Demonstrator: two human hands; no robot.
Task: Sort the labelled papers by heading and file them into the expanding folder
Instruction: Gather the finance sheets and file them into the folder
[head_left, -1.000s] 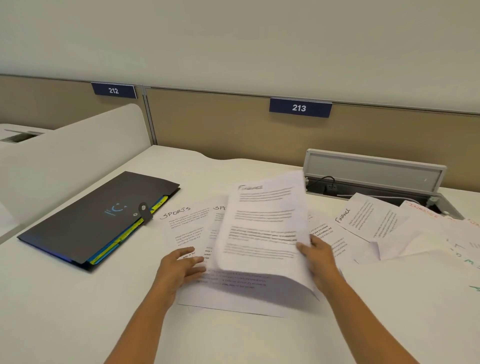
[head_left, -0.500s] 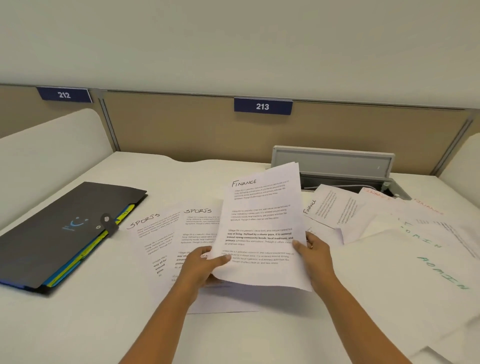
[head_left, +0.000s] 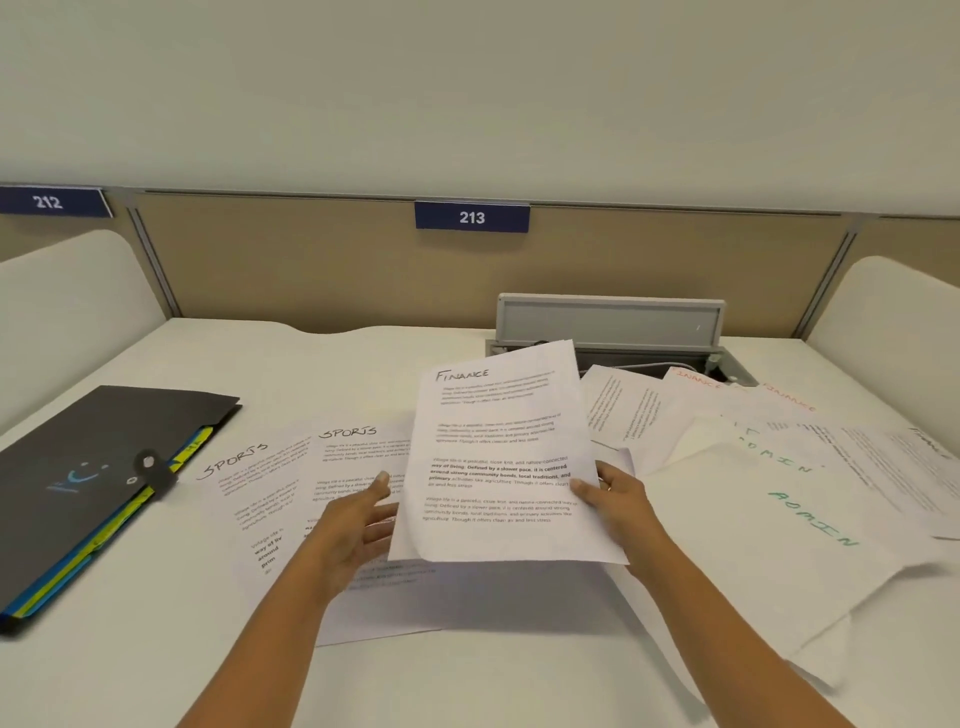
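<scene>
Right hand pinches right edge of white printed FINANCE sheet, lifted off white counter. Left hand: fingers straight, holding nothing. Two white SPORTS sheets grouped beneath. Mixed paper heap on right looks unsorted. Dark grey expanding folder at left, strapped closed: filing apparently unstarted.

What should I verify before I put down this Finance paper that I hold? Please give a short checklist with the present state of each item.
1. Heading readable: ok. The Finance sheet shows FINANCE at its top.
2. Grip secure: ok. The right hand pinches the sheet's right edge.
3. Other hand free: ok. The left hand is open beside the sheet's left edge.
4. Matching pile present: ok. Other Finance papers lie to the right, apart from the Sports sheets.
5. One sheet only in the grip: cannot tell.
6. Folder ready: not ok. The expanding folder lies closed at the left.
</scene>
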